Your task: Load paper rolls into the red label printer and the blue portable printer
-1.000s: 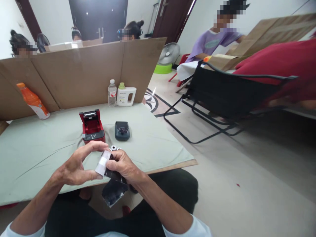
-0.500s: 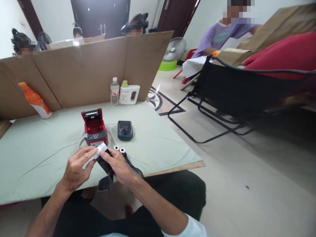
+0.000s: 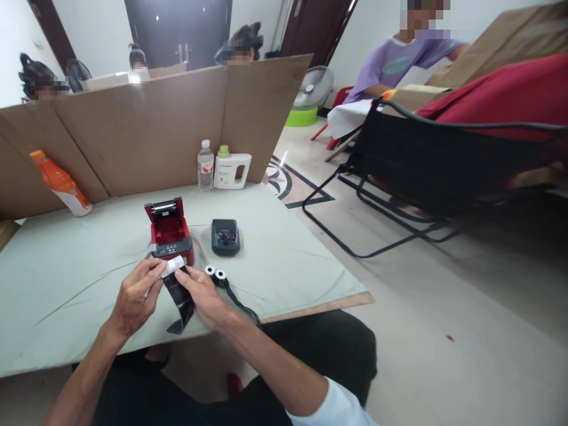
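Between both hands is a small white paper roll (image 3: 174, 265), with a dark, glossy strip (image 3: 179, 299) hanging from it and curling at its lower end. The fingertips of my left hand (image 3: 136, 297) pinch the roll's left end. My right hand (image 3: 206, 296) grips its right side, thumb on top where the strip begins. Just behind the roll stands a red and black label printer (image 3: 171, 236), its lid raised and its red inside bare; the hands partly hide its front. Beside my right hand, two more small rolls (image 3: 215, 273) lie on the table with a dark strip trailing towards the edge.
A small dark device (image 3: 225, 236) lies right of the printer on the green-clothed table (image 3: 89, 284). Along the cardboard screen (image 3: 155, 124) stand a leaning orange bottle (image 3: 62, 184), a water bottle (image 3: 206, 165) and a white jug (image 3: 231, 171). A black folding chair (image 3: 412, 165) and other people are beyond.
Both hands have shifted slightly left with the roll, which is now turned more level. The dark strip has swung left and curls more.
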`<state>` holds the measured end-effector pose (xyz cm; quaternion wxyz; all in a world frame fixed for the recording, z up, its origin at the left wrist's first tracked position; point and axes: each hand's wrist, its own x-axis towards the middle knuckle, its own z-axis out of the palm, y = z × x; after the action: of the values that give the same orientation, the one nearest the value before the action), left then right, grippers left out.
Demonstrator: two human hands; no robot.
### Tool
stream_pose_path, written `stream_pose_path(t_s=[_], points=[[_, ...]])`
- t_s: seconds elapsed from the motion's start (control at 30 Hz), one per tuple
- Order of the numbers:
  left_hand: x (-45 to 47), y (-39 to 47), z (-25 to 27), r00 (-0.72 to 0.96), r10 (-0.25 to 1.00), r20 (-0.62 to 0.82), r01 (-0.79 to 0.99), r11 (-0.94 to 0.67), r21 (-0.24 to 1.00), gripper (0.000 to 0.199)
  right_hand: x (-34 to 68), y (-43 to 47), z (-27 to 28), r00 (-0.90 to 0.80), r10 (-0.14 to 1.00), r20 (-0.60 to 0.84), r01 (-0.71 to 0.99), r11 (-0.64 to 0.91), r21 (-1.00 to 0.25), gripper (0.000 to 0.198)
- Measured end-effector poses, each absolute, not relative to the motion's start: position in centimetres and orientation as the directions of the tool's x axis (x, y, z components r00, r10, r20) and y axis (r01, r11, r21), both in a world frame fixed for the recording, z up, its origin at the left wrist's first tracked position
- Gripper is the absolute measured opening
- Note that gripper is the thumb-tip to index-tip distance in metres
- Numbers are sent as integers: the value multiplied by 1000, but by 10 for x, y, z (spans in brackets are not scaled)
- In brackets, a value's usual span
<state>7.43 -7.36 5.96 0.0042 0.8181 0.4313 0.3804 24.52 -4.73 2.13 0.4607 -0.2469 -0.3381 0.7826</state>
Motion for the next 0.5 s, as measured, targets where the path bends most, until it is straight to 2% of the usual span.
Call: stream_pose_path(t_s=[0.2, 0.33, 0.5], points=[[52, -29, 65, 307, 754, 581, 724, -581, 372, 29, 240, -31, 21, -479, 877, -35, -528, -319, -787, 50], [41, 14, 65, 280, 815, 508, 748, -517, 417, 29, 237, -23, 18, -438, 898, -35, -538, -293, -791, 50], [40, 54, 56, 269, 874, 404, 764, -449, 464, 29, 235, -18, 11, -383, 923, -27, -537, -246, -807, 40]])
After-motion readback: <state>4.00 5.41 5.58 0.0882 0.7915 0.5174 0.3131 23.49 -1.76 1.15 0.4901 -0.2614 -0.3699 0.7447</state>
